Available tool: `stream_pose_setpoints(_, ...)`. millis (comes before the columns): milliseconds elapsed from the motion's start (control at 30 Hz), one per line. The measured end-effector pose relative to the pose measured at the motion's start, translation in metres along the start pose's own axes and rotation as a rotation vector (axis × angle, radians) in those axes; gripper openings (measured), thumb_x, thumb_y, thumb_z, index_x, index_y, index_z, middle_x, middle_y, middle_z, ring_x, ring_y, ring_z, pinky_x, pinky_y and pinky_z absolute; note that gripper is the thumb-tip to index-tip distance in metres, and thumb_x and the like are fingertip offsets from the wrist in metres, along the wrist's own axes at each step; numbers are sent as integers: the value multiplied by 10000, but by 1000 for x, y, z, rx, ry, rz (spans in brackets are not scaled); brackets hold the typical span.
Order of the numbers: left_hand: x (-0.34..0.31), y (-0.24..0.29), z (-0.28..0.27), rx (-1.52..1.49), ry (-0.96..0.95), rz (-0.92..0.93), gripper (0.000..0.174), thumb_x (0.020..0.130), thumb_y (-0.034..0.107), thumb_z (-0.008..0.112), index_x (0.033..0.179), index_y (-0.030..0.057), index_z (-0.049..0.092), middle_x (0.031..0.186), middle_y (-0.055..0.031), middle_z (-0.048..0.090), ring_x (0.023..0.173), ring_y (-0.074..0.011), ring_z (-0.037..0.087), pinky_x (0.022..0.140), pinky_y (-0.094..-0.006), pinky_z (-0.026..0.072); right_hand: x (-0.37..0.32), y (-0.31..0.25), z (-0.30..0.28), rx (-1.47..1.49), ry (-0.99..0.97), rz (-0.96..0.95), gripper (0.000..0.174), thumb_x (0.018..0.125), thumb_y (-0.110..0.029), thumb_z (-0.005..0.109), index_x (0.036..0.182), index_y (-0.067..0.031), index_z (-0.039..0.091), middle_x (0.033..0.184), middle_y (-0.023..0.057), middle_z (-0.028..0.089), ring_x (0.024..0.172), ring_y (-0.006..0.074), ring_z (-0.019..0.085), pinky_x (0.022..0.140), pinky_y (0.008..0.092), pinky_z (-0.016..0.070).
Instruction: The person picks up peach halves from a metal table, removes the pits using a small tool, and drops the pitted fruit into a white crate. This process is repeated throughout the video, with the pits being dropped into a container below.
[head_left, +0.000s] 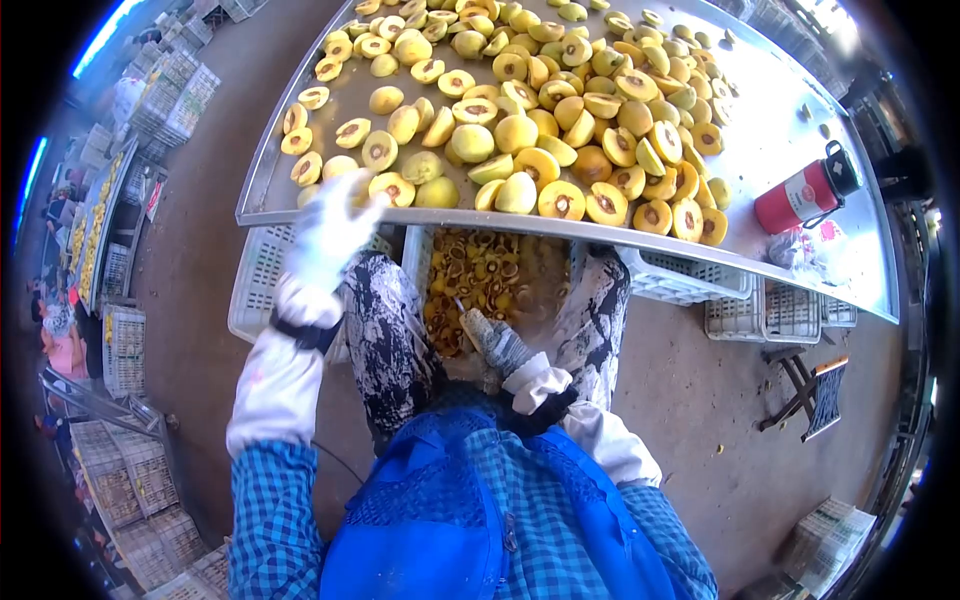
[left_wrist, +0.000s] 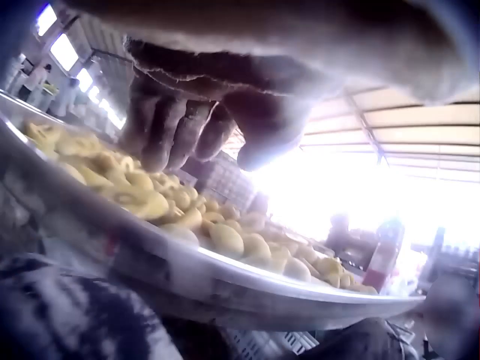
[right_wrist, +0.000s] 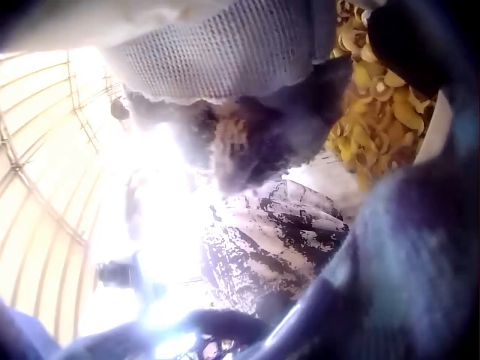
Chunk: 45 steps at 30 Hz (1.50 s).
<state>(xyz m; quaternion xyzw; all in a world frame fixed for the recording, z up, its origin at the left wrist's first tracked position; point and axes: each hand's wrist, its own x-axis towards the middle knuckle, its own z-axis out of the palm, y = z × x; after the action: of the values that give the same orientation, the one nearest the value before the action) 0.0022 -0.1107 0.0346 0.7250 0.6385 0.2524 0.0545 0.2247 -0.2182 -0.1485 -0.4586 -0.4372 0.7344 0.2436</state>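
Halved yellow fruits (head_left: 515,132) with brown centres lie heaped on a metal table (head_left: 600,235). The gloved left hand (head_left: 335,225) is at the table's near left edge, beside the closest fruits; in the left wrist view its fingers (left_wrist: 180,135) hang over the rim, with no fruit seen in them. Low between the knees, the gloved right hand (head_left: 500,345) grips a slim tool with a light handle (head_left: 472,322), above a crate of cut fruit pieces (head_left: 470,270). In the right wrist view that hand (right_wrist: 240,135) is dark, and the tool cannot be made out.
A red bottle (head_left: 800,198) and a clear plastic bag (head_left: 800,250) stand at the table's right. White crates (head_left: 685,278) sit below its edge. A small folding stool (head_left: 808,395) is on the floor at right. Stacked crates (head_left: 170,95) and other people (head_left: 62,335) are at left.
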Motion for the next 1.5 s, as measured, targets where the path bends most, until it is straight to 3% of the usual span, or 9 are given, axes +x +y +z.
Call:
stream_pose_setpoints(100,47,22,39,193,-536,162,462,838,425,528,1122,62,567,1063,-163,605,1003,-312,565,859,-382,447,-8,-26,-1,25,-2,7,488,923,-451,442,848,-2,621,672,22,577,632,109,496,576,270,399)
stream_pose_setpoints(300,63,-2,82,253,-450,265,512,787,279,604,1241,77,482,1073,-141,603,986,-295,571,826,-369,456,-23,-57,-15,54,52,269,449,926,-430,447,802,-29,604,619,-11,530,565,123,464,531,258,380)
stream_pose_setpoints(433,68,2,81,297,-490,242,580,757,327,631,1245,61,465,1093,-143,596,1027,-293,553,816,-376,454,5,-5,-7,231,138,-199,375,943,-342,454,914,-8,624,757,18,611,690,107,525,642,235,428)
stream_pose_setpoints(500,71,5,79,227,-498,123,632,735,389,649,1235,54,457,1105,-146,589,1022,-282,555,830,-371,446,2,-13,-18,34,83,-129,342,945,-302,463,953,3,618,813,13,620,726,96,526,676,228,431)
stream_pose_setpoints(700,45,-16,74,-1498,-229,-362,423,844,328,565,1144,32,524,913,-114,619,715,-196,608,561,-275,490,-21,-49,-15,341,109,-180,228,946,-199,486,890,-6,595,776,-55,554,713,36,497,619,200,421)
stream_pose_setpoints(800,17,4,65,-1822,-212,-438,593,842,519,452,1101,-9,525,826,-171,628,610,-243,617,460,-282,471,-30,-89,-14,-354,257,-491,228,937,-199,481,843,-11,569,681,110,588,615,216,551,575,307,441)
stream_pose_setpoints(867,-4,20,61,-1710,-162,-515,609,846,553,419,1055,-6,539,754,-162,629,539,-234,601,443,-278,457,-39,-120,-3,-361,275,-558,192,918,-174,493,836,-10,549,694,176,582,635,334,563,568,368,448)
stream_pose_setpoints(1367,-64,49,89,-1574,9,-470,487,943,420,346,981,-30,528,795,-144,610,648,-217,604,626,-301,513,-24,-114,12,-1194,311,-782,181,871,-102,476,990,-3,569,787,246,551,638,382,563,531,438,444)
stream_pose_setpoints(1500,-69,52,78,-1450,-70,-475,468,947,375,343,929,-37,562,694,-118,607,594,-177,585,587,-259,477,-34,-131,19,-1011,283,-263,219,911,-138,447,1005,1,586,790,246,593,703,395,588,542,424,462)
